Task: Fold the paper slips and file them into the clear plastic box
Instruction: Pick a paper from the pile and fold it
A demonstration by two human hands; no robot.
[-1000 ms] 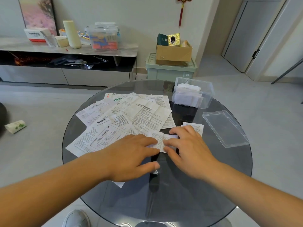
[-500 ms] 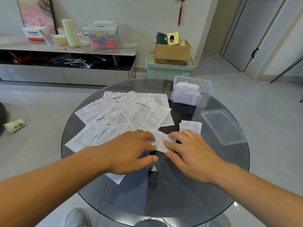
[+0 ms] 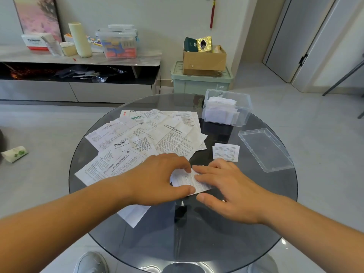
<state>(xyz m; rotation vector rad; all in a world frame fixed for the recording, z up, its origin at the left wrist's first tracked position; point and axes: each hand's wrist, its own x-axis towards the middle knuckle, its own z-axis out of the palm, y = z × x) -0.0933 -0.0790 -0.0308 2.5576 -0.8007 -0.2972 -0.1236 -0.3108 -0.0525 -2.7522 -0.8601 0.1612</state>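
Slip (image 3: pixel 189 181) is pinned flat on the counter (image 3: pixel 216 243), near the middle, just beside the near edge of the pile (image 3: pixel 149 138). Its long axis is set on a slant, far left to near right, print side up; the print is too small to be read.

The slip's left end is covered by the left hand (image 3: pixel 157 178): fingers are pressed on the far edge, the thumb is laid along the near edge, and nothing is gripped. The right end is held down by the right hand (image 3: pixel 230 188), fingertips flat on the paper and thumb set apart on the glass. The two sets of fingertips are nearly touching over the slip.

A folded slip (image 3: pixel 226 152) is seen just beyond the right hand, long axis left to right. The box (image 3: pixel 226 107) is stood open at the far right, packed with upright folded papers. The lid (image 3: pixel 266 149) is laid near it, by the right rim.

A barcode (image 3: pixel 119 143) is made out in the pile; the headings cannot be read. Lettering on a red-and-white carton (image 3: pixel 36 41) is blurred.

The counter is round, of dark glass. A pale tiled floor, a grey shelf (image 3: pixel 78 58) on the far wall and a door (image 3: pixel 291 36) at right are seen around it.
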